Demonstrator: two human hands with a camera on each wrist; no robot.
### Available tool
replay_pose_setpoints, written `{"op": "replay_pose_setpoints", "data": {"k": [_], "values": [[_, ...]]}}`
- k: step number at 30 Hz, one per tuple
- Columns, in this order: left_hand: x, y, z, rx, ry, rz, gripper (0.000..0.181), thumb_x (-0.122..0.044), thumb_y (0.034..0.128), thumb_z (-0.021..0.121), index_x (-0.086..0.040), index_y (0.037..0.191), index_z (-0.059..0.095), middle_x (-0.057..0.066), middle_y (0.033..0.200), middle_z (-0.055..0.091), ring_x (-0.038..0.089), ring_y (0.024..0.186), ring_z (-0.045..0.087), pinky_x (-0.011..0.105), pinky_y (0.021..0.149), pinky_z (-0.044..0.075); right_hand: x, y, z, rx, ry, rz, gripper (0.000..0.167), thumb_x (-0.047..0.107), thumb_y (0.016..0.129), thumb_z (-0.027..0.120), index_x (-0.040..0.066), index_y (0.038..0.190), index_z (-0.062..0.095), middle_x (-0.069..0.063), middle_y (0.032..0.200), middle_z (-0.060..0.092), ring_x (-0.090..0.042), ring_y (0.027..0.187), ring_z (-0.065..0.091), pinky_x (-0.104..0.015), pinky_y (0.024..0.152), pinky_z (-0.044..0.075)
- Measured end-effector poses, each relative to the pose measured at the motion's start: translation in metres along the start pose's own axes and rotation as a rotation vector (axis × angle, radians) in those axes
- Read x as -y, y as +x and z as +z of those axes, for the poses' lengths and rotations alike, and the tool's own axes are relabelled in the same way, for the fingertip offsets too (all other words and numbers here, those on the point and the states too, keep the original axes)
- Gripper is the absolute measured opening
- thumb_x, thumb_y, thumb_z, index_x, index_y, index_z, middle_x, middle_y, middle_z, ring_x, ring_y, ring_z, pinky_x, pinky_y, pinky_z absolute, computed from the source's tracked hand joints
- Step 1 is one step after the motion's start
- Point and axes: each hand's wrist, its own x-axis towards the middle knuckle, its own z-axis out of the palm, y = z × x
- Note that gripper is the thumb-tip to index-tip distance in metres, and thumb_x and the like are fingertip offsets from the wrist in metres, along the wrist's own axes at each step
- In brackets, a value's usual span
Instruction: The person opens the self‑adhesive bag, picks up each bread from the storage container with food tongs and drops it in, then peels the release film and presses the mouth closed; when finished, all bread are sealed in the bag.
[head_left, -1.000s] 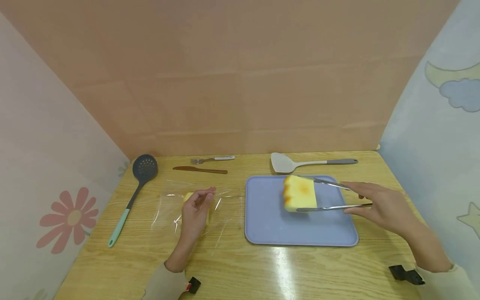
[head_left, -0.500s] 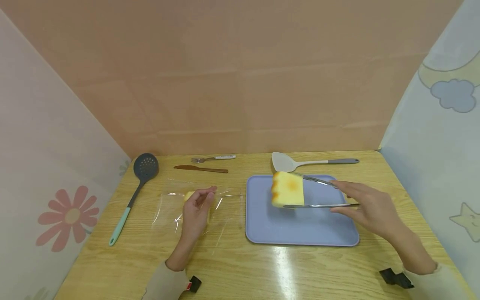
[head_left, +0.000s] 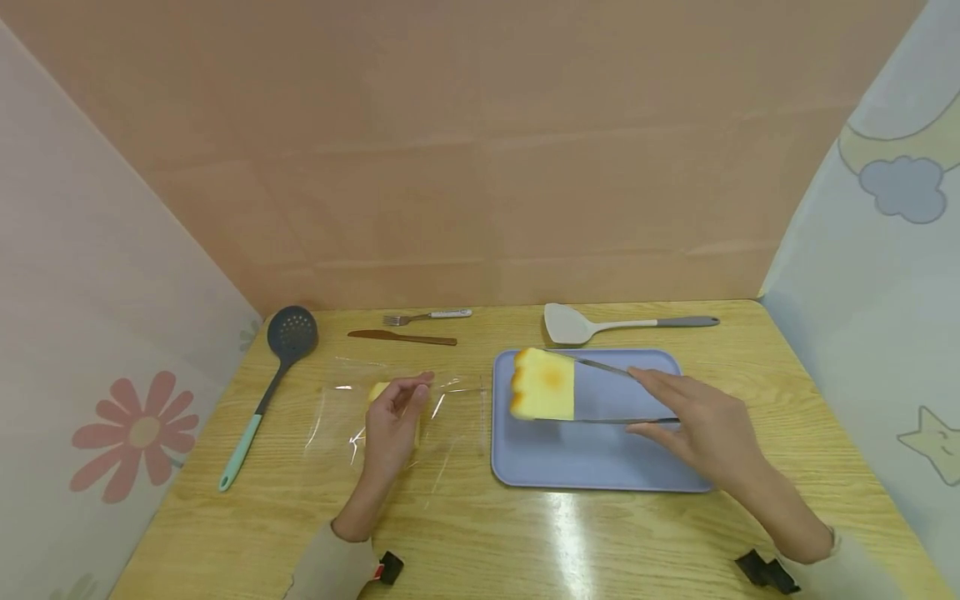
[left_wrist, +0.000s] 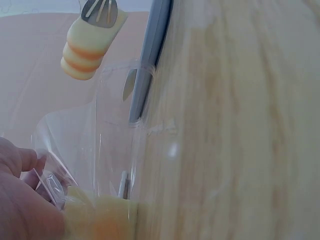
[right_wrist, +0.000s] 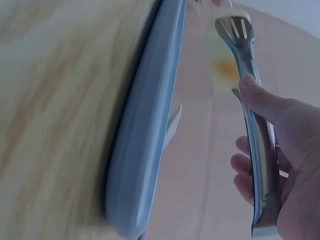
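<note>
The left hand (head_left: 392, 425) pinches a clear plastic bag (head_left: 453, 421) on the worktop (head_left: 480, 533); a yellow bread piece (left_wrist: 107, 220) shows through the film. The right hand (head_left: 708, 429) grips metal tongs (right_wrist: 270, 180), which clasp a browned bread slice (head_left: 543, 385) above the left part of the blue tray (head_left: 600, 462). Farther back lie a skimmer (head_left: 292, 335), a brown knife (head_left: 401, 337), a pale spatula (head_left: 570, 326) and a fork (head_left: 450, 314).

The left hand (head_left: 390, 429) holds clear plastic (head_left: 452, 414), the right hand (head_left: 705, 429) tongs (head_left: 615, 421) gripping bread (head_left: 544, 385) over a tray (head_left: 592, 460).
</note>
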Motion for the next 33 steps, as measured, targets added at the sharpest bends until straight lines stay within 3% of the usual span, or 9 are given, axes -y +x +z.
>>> {"op": "replay_pose_setpoints", "data": {"k": [5,9,15,20,22,24,27,30,33], "values": [[0.000,0.000,0.000,0.004,-0.006,-0.012,0.017,-0.008,0.1089,0.072,0.006,0.118,0.075,0.018,0.132,0.078,0.026,0.127,0.073,0.017,0.108,0.054,0.020,0.006,0.006,-0.024,-0.030,0.011,0.082,0.079,0.106,0.048,0.010,0.139,0.078,-0.017,0.116,0.083,-0.037,0.080,0.080,-0.037,0.041,0.051],[-0.001,0.000,0.000,0.002,-0.015,-0.005,0.016,-0.007,0.1091,0.071,0.007,0.117,0.075,0.019,0.132,0.078,0.025,0.126,0.073,0.017,0.107,0.054,0.036,0.010,0.011,-0.013,-0.034,0.036,0.084,0.081,0.106,0.045,0.010,0.138,0.078,-0.017,0.116,0.083,-0.037,0.083,0.080,-0.042,0.045,0.057],[-0.001,0.000,0.000,-0.014,-0.028,0.012,0.017,-0.006,0.1097,0.070,0.009,0.117,0.075,0.023,0.131,0.078,0.029,0.127,0.074,0.017,0.106,0.055,0.053,0.013,0.024,0.000,-0.060,0.043,0.087,0.080,0.108,0.038,0.010,0.140,0.077,-0.017,0.116,0.083,-0.039,0.087,0.081,-0.052,0.059,0.065],[-0.002,0.001,0.000,-0.012,-0.050,-0.006,0.017,-0.006,0.1098,0.070,0.009,0.117,0.074,0.022,0.131,0.078,0.015,0.124,0.074,0.018,0.106,0.055,0.062,0.015,0.031,-0.010,-0.100,0.022,0.086,0.078,0.111,0.034,0.009,0.141,0.076,-0.016,0.116,0.083,-0.040,0.084,0.081,-0.053,0.060,0.065],[-0.002,0.001,0.000,-0.010,-0.058,-0.016,0.018,-0.006,0.1096,0.071,0.009,0.117,0.074,0.022,0.132,0.078,0.013,0.123,0.074,0.019,0.107,0.056,0.064,0.017,0.033,-0.019,-0.106,0.005,0.072,0.071,0.106,0.060,0.010,0.142,0.076,-0.014,0.116,0.083,-0.038,0.084,0.080,-0.051,0.060,0.065],[-0.002,0.001,0.000,-0.008,-0.059,-0.021,0.018,-0.006,0.1095,0.071,0.010,0.117,0.073,0.022,0.132,0.078,0.016,0.124,0.074,0.019,0.107,0.056,0.067,0.020,0.034,-0.032,-0.117,-0.018,0.067,0.058,0.095,0.082,0.011,0.142,0.076,-0.012,0.117,0.083,-0.036,0.085,0.080,-0.050,0.062,0.066],[-0.002,0.002,0.000,-0.007,-0.052,-0.031,0.018,-0.007,0.1098,0.071,0.009,0.118,0.073,0.022,0.132,0.078,0.024,0.127,0.074,0.019,0.107,0.056,0.071,0.024,0.036,-0.053,-0.139,-0.058,0.083,0.036,0.068,0.103,0.011,0.142,0.076,-0.009,0.119,0.083,-0.031,0.087,0.080,-0.046,0.066,0.066],[-0.002,0.002,-0.001,-0.006,-0.045,-0.036,0.019,-0.008,0.1101,0.070,0.009,0.118,0.073,0.021,0.132,0.078,0.023,0.127,0.074,0.018,0.107,0.055,0.074,0.027,0.039,-0.075,-0.159,-0.109,0.079,0.030,0.071,0.102,0.009,0.142,0.075,-0.008,0.120,0.083,-0.030,0.090,0.080,-0.045,0.070,0.067],[-0.002,0.001,-0.001,-0.005,-0.043,-0.038,0.019,-0.008,0.1105,0.070,0.008,0.118,0.073,0.020,0.133,0.077,0.016,0.125,0.074,0.019,0.107,0.055,0.076,0.029,0.042,-0.095,-0.168,-0.165,0.069,0.028,0.080,0.092,0.006,0.143,0.074,-0.010,0.122,0.082,-0.033,0.091,0.079,-0.046,0.071,0.067]]}}
